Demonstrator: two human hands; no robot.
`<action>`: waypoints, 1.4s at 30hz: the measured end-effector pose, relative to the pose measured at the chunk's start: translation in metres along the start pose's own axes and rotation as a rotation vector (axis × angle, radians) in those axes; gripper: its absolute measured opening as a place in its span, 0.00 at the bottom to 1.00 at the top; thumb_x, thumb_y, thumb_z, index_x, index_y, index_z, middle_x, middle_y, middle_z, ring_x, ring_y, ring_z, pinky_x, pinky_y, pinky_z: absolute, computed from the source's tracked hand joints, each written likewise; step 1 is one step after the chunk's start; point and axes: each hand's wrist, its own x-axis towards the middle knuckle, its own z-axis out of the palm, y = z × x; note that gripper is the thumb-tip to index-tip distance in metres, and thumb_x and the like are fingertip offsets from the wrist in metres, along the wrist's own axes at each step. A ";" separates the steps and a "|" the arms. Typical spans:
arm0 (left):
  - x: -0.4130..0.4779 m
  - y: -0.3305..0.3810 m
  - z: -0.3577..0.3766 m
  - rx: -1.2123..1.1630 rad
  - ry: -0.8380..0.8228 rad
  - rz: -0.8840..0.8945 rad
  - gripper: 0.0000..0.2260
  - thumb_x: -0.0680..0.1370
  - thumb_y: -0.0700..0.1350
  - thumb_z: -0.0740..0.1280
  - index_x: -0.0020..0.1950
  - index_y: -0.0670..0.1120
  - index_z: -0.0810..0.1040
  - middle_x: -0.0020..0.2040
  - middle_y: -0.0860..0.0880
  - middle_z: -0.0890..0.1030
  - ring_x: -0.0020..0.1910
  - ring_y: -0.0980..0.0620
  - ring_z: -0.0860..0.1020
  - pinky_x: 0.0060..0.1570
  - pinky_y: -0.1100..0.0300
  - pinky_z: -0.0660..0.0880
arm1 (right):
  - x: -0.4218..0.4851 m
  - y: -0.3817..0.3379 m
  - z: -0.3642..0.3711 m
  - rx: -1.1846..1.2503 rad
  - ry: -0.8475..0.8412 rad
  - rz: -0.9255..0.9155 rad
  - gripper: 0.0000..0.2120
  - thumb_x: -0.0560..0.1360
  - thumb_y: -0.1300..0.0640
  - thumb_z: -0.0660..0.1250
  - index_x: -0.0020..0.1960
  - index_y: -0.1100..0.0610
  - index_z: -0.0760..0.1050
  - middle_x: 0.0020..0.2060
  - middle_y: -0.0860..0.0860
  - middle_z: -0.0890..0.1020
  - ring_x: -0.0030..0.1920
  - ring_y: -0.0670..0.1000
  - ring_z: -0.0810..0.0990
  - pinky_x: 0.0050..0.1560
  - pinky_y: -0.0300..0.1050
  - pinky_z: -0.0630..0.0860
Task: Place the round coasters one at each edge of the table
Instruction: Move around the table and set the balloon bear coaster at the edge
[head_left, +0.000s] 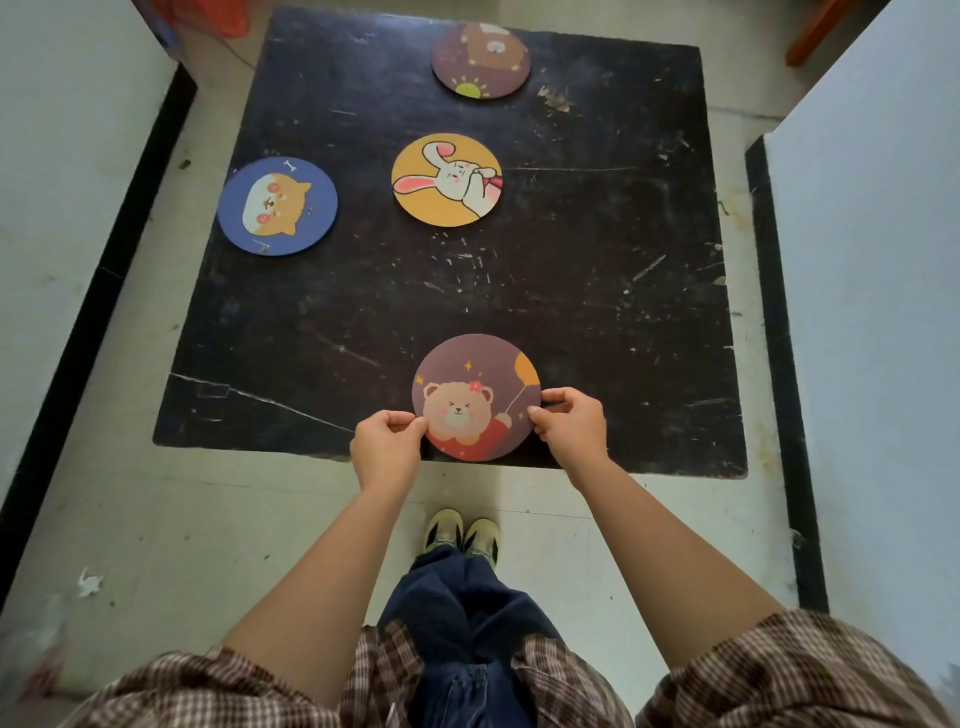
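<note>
On the black desk, the dog coaster lay at the left edge, the rabbit coaster mid-desk, the far bear coaster at the far edge, while the left hand and right hand each had a grip clamped on the balloon-bear coaster at the near edge.

Pale, stained concrete floor (scuffed); white panels stand on both sides.

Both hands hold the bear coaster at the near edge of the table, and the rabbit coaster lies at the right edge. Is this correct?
Not quite: in the head view the rabbit coaster lies near the middle of the table, not at its right edge. The rest is correct.
</note>
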 end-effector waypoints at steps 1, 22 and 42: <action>0.000 0.000 0.000 0.007 0.000 0.000 0.03 0.72 0.46 0.73 0.40 0.49 0.80 0.36 0.52 0.81 0.38 0.52 0.81 0.38 0.58 0.77 | 0.000 0.000 0.001 -0.010 0.007 -0.001 0.07 0.73 0.62 0.71 0.49 0.53 0.76 0.41 0.51 0.81 0.43 0.51 0.81 0.48 0.48 0.81; 0.005 -0.008 -0.004 0.098 -0.043 0.025 0.05 0.72 0.47 0.72 0.43 0.46 0.81 0.39 0.49 0.82 0.40 0.51 0.80 0.41 0.58 0.77 | -0.009 0.000 0.010 -0.071 0.100 -0.038 0.07 0.73 0.62 0.70 0.51 0.58 0.78 0.40 0.50 0.80 0.42 0.49 0.78 0.45 0.43 0.77; 0.009 0.002 -0.010 0.211 -0.094 0.095 0.11 0.71 0.51 0.72 0.46 0.48 0.73 0.40 0.51 0.78 0.35 0.57 0.75 0.28 0.63 0.69 | -0.015 -0.001 0.006 -0.159 0.095 -0.112 0.13 0.74 0.57 0.70 0.56 0.59 0.77 0.50 0.56 0.82 0.46 0.50 0.77 0.44 0.40 0.73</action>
